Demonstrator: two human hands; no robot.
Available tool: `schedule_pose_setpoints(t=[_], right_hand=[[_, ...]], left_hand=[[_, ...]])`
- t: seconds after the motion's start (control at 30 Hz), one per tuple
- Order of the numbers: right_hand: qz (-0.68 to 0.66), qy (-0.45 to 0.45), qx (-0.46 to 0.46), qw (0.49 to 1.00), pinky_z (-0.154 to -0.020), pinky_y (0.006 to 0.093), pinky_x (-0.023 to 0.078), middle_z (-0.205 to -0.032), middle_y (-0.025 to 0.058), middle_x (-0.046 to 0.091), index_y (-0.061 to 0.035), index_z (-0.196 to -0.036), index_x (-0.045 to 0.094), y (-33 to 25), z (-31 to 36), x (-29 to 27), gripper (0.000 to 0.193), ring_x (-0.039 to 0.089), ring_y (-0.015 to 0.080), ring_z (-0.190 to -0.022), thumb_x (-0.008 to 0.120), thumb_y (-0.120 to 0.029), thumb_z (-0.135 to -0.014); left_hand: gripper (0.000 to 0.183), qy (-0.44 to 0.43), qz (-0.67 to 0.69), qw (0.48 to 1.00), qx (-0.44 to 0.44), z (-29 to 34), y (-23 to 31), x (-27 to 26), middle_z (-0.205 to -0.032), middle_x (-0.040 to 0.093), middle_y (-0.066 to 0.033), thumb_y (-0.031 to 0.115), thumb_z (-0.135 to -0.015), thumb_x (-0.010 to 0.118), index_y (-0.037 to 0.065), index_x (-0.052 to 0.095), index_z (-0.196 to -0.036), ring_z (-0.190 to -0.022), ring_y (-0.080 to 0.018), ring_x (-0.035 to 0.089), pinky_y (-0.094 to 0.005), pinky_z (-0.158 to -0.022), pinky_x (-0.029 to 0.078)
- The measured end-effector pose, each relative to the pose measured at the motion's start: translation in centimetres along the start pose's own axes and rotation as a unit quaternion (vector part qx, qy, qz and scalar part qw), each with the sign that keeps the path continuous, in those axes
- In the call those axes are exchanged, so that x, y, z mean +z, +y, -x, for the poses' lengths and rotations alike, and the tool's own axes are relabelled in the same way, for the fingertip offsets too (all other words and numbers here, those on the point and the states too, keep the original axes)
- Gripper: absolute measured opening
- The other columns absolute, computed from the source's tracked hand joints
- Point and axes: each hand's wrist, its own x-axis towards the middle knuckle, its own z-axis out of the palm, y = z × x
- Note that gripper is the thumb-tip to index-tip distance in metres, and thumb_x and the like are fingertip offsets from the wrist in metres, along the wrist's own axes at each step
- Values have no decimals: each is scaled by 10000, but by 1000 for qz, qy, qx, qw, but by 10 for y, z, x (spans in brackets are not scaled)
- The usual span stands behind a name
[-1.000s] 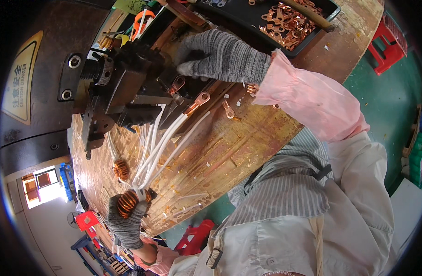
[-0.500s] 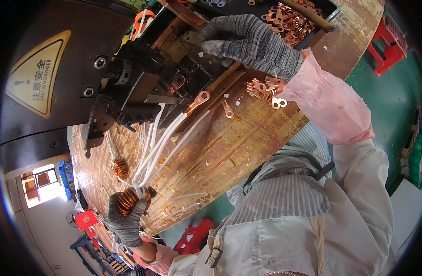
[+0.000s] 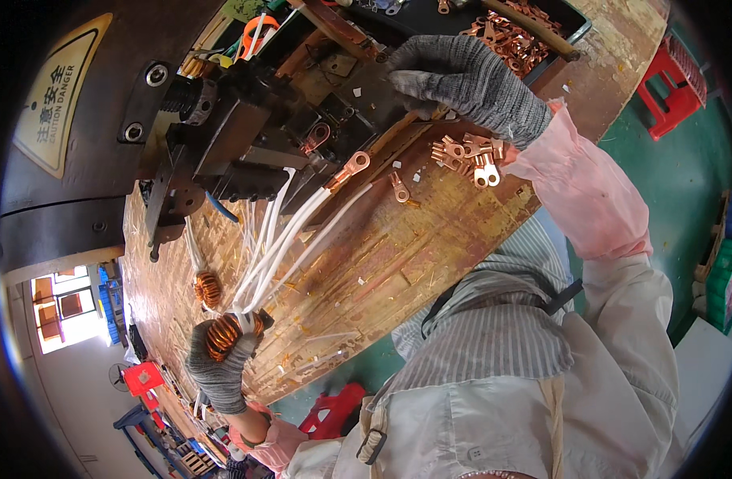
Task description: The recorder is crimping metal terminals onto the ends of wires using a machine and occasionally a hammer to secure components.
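My left hand (image 3: 219,371), in a grey knitted glove, grips a copper-wound ring coil (image 3: 224,335) at the table's left part. White-sleeved leads (image 3: 290,231) rise from the coil toward the press. A copper ring lug (image 3: 351,168) sits on the end of some of them, beside the press jaws. Another copper lug (image 3: 316,137) shows at the press tooling (image 3: 338,116). My right hand (image 3: 466,84), gloved alike, is over the near right edge of the press bed. Its fingers are bent and drawn together; whatever lies between them is hidden.
The dark press (image 3: 86,144) with a yellow warning sign fills the left. A small pile of copper lugs (image 3: 468,157) and one loose lug (image 3: 398,188) lie on the worn wooden table (image 3: 382,263). A second coil (image 3: 208,290) lies behind my left hand. A black tray (image 3: 583,30) holds many lugs.
My right hand has shifted a little right and nearer to me, away from the press. The left hand keeps the coil in nearly the same place. The view has turned slightly.
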Motion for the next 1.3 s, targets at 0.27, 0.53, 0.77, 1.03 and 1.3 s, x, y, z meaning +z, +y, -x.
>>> schedule_pose_setpoints(t=[0.27, 0.53, 0.77, 1.03, 1.3], right_hand=[[-17, 7, 4, 1000, -550, 221, 488, -749, 40, 608, -26, -948, 586, -1, 2, -2, 214, 575, 92, -617, 622, -179, -804], [10, -13, 29, 999, -581, 206, 511, -761, 15, 613, -73, -967, 594, -7, 7, -8, 188, 598, 80, -628, 594, -193, -822], [-5, -2, 20, 1000, -555, 209, 498, -768, 18, 614, -78, -971, 595, -5, 9, -8, 176, 597, 82, -648, 604, -160, -815], [366, -111, -208, 900, -695, 302, 472, -859, 102, 606, -35, -930, 590, -38, 15, 43, 243, 602, 220, -792, 579, -251, -820], [238, -352, 0, 905, -689, 312, 456, -824, 129, 617, -42, -924, 602, -37, 50, 59, 260, 601, 234, -787, 565, -276, -819]], left_hand=[[447, -7, -30, 1000, 3, -1, 2, -5, -726, 601, -23, 227, -579, 814, 6, 565, -879, -664, -76, 536, -228, -627, 466], [459, -3, -19, 1000, -13, 0, 1, -3, -730, 601, -21, 244, -573, 816, 10, 566, -878, -665, -76, 538, -230, -631, 467], [489, 28, -27, 999, 18, 5, -10, -1, -738, 593, -14, 260, -549, 828, 12, 567, -881, -671, -90, 540, -234, -645, 460], [613, 50, 5, 997, 53, 42, -19, -16, -840, 579, -29, 278, -504, 844, 0, 544, -960, -770, -123, 545, -250, -712, 452], [639, 61, -37, 977, 202, 52, -31, -13, -834, 591, -53, 302, -470, 846, -2, 560, -953, -748, -162, 569, -274, -671, 470]])
